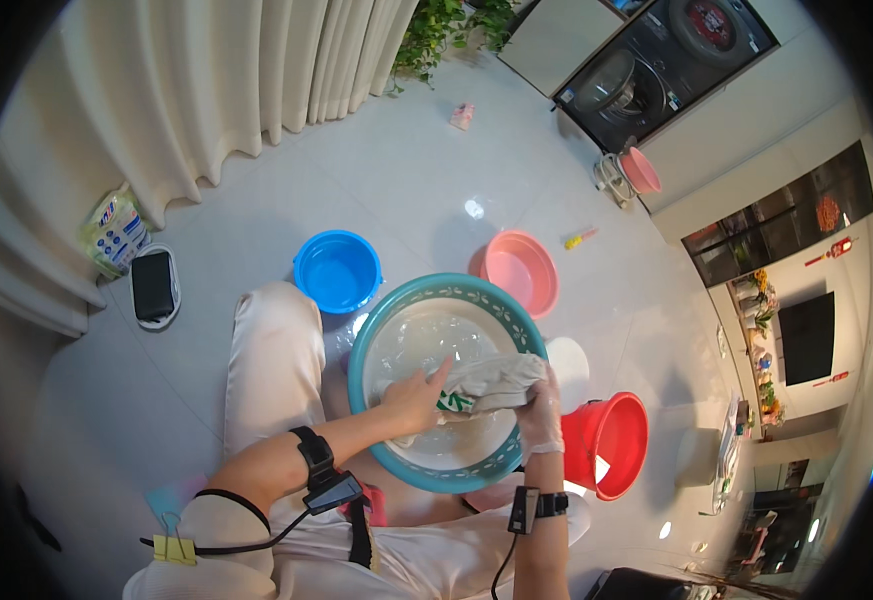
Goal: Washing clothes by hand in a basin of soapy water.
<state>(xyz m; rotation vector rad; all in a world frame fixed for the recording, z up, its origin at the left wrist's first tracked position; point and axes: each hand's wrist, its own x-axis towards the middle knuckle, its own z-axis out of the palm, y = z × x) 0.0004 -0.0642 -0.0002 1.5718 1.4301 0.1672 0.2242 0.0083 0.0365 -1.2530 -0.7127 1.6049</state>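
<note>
A teal-rimmed basin with a white inside stands in front of me, with cloudy water in its bottom. Over it a wet, pale grey cloth with a green print is bunched up between my hands. My right hand grips the cloth's right end; a whitish film covers this hand, suds or a thin glove, I cannot tell which. At the left end my left hand is closed on the cloth, one finger stretched upward. Part of the cloth hangs below the left hand, and the fingers underneath are hidden.
Close around the basin are a blue bucket, a pink basin and a red bucket. A black phone-like object lies in a white tray beside a green-and-white packet. Black bands with small devices circle both forearms, their cables trailing.
</note>
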